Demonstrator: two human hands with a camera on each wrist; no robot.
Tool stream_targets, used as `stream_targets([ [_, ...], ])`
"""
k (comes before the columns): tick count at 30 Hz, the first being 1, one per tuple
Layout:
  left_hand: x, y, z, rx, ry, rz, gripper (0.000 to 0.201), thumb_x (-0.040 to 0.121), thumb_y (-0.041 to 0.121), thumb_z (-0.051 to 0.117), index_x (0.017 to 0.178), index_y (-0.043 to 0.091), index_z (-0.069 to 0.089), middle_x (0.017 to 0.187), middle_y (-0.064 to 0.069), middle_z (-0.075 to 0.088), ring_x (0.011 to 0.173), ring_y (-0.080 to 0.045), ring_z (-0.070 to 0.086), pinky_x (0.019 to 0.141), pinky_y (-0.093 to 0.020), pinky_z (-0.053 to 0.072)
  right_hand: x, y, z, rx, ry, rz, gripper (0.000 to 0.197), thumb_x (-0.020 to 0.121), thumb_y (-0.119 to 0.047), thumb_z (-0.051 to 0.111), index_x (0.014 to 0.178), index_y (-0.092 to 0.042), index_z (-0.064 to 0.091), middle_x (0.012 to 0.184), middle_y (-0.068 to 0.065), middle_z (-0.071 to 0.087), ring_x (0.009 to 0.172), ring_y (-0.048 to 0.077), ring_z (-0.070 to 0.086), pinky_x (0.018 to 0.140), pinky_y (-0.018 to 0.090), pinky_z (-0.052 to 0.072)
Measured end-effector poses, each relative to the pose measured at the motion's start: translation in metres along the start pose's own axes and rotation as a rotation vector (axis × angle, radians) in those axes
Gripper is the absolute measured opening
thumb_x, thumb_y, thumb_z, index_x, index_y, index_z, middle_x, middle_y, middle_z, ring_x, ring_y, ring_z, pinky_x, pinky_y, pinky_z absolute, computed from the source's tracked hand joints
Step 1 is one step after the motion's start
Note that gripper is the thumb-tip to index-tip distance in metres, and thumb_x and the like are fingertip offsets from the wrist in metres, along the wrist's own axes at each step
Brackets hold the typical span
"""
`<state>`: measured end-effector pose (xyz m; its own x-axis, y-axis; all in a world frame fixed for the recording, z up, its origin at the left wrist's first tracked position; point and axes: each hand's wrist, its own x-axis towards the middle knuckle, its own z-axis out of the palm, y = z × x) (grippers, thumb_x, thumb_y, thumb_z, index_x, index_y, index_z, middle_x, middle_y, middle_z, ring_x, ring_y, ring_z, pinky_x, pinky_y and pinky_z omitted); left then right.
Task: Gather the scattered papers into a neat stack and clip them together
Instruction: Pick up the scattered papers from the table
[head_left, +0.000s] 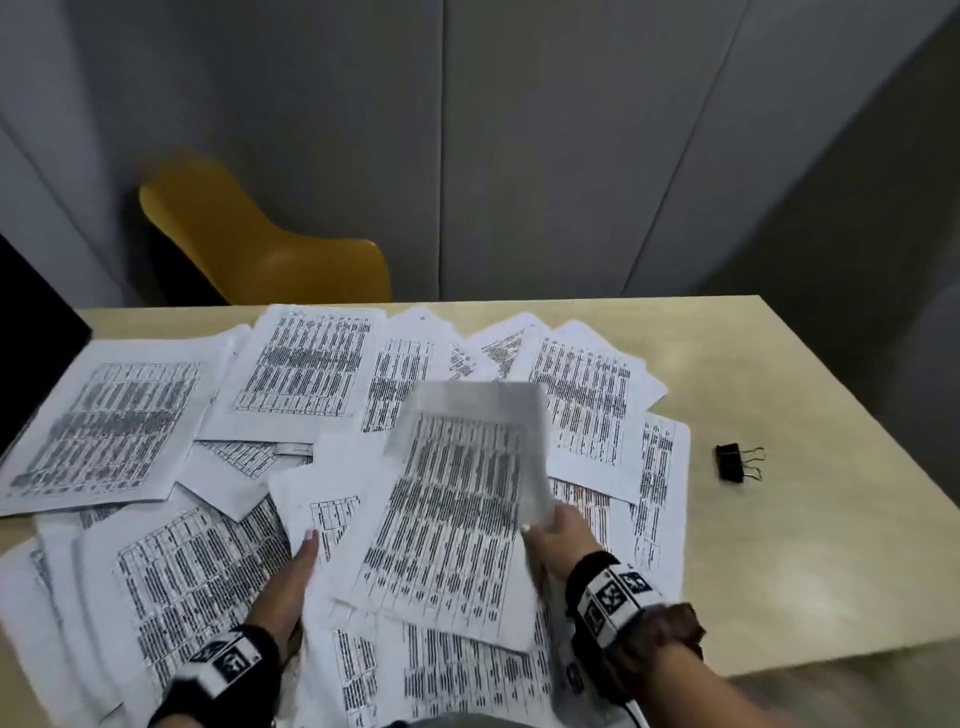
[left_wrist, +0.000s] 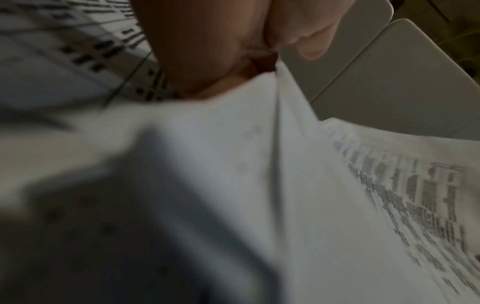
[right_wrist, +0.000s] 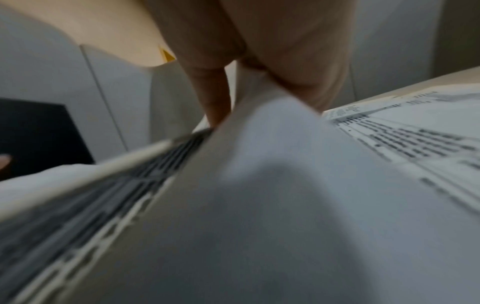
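gripping a sheet (head_left: 457, 514) by its right edge, the right hand (head_left: 558, 538) pinched it between thumb and fingers, and the far end of that sheet curled up off the pile. the left hand (head_left: 293, 577) lay just beside it on the left with its fingers stretched forward over the papers (head_left: 208, 566); the left wrist view showed paper bunched against the palm, but it was too blurred to tell whether the hand gripped it or only pressed on it.

judged from this, the task was barely begun: no stack existed yet, and the papers lay fanned and overlapping across most of the counter (head_left: 810, 519), from the near edge out to the far one. gathering, squaring and clipping all remained.

the clip (head_left: 737, 462) sat well apart to the right on bare wood, untouched, with its wire arms pointing right. that bare right side seemed the best open room for squaring a stack. on the left, sheets ran up to a dark object (head_left: 36, 353) at the counter edge, and near sheets overhung toward the person, so these seemed likeliest to slip off. beyond the far edge stood a yellow chair (head_left: 260, 249).
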<state>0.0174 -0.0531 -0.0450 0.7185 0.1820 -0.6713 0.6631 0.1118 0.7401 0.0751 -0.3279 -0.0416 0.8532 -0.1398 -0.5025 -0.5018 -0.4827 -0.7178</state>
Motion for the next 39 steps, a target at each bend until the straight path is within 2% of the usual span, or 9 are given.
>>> stream_targets([
  [2,0.003,-0.006,-0.001,0.137,0.025,0.045,0.084,0.064,0.063,0.063,0.130,0.015,0.048,0.140,-0.013,0.047,0.132,-0.034,0.040,0.110,-0.053,0.023,-0.003,-0.003,0.004,-0.037,-0.105,0.011,0.020,0.087,-0.009,0.055,0.107,-0.008,0.055,0.088,0.010,0.065,0.076,0.025,0.064,0.076,0.044,0.057],
  [6,0.013,-0.015,-0.005,0.239,0.034,0.067,0.045,0.066,0.026,0.080,0.104,0.012,0.060,0.109,-0.012,0.066,0.103,-0.032,0.060,0.094,-0.044,0.044,0.003,-0.007,0.003,0.010,-0.146,-0.035,0.015,0.087,-0.021,0.061,0.099,-0.013,0.056,0.082,0.000,0.064,0.069,0.014,0.062,0.065,0.030,0.055],
  [11,0.024,-0.024,-0.012,0.241,0.062,0.037,0.044,0.071,0.018,0.078,0.107,0.009,0.056,0.109,-0.014,0.065,0.100,-0.032,0.059,0.096,-0.047,0.043,0.043,0.003,-0.044,0.005,0.537,0.106,0.046,0.082,-0.031,0.066,0.121,-0.013,0.051,0.125,0.020,0.051,0.115,0.035,0.050,0.097,0.042,0.042],
  [13,0.026,-0.026,-0.013,0.230,0.081,0.029,0.051,0.068,0.022,0.080,0.110,0.008,0.055,0.111,-0.015,0.063,0.102,-0.033,0.059,0.098,-0.050,0.042,0.053,0.005,-0.068,0.005,0.625,0.229,0.054,0.083,-0.029,0.065,0.128,-0.010,0.042,0.134,0.024,0.039,0.123,0.041,0.039,0.101,0.047,0.035],
  [18,0.022,-0.024,-0.010,0.171,0.055,0.047,0.047,0.077,0.017,0.072,0.118,0.006,0.050,0.114,-0.012,0.059,0.111,-0.035,0.053,0.103,-0.050,0.036,0.067,0.014,-0.080,0.075,0.511,0.269,0.071,0.077,-0.021,0.072,0.135,-0.007,0.032,0.137,0.025,0.040,0.124,0.041,0.042,0.101,0.046,0.037],
  [24,0.025,-0.023,-0.013,0.122,0.050,0.090,0.034,0.080,0.006,0.067,0.112,0.003,0.054,0.110,-0.017,0.063,0.104,-0.033,0.056,0.101,-0.044,0.038,0.049,0.024,-0.074,-0.001,0.407,0.223,0.040,0.080,-0.011,0.068,0.117,-0.005,0.055,0.117,0.016,0.063,0.107,0.033,0.059,0.091,0.032,0.045],
  [28,0.023,-0.021,-0.013,0.124,0.049,0.101,0.026,0.082,0.006,0.065,0.105,-0.002,0.056,0.097,-0.014,0.063,0.091,-0.027,0.055,0.084,-0.032,0.037,0.029,0.041,-0.070,-0.067,0.317,0.211,0.032,0.079,-0.006,0.066,0.111,-0.006,0.059,0.110,0.016,0.067,0.098,0.032,0.062,0.088,0.034,0.048],
  [32,0.020,-0.016,-0.012,0.090,0.031,0.107,0.026,0.082,0.003,0.064,0.106,-0.003,0.055,0.096,-0.014,0.062,0.094,-0.028,0.054,0.087,-0.033,0.036,0.013,0.055,-0.073,-0.112,0.214,0.210,0.035,0.077,0.003,0.062,0.110,-0.008,0.057,0.106,0.015,0.066,0.086,0.024,0.057,0.083,0.028,0.046],
  [39,0.022,-0.015,-0.012,0.075,-0.005,0.126,0.026,0.082,-0.003,0.061,0.108,-0.002,0.057,0.100,-0.019,0.063,0.093,-0.029,0.057,0.088,-0.034,0.038,0.020,0.049,-0.068,-0.098,0.376,0.288,0.045,0.077,-0.041,0.068,0.110,-0.012,0.061,0.120,0.017,0.059,0.109,0.033,0.055,0.095,0.038,0.046],
])
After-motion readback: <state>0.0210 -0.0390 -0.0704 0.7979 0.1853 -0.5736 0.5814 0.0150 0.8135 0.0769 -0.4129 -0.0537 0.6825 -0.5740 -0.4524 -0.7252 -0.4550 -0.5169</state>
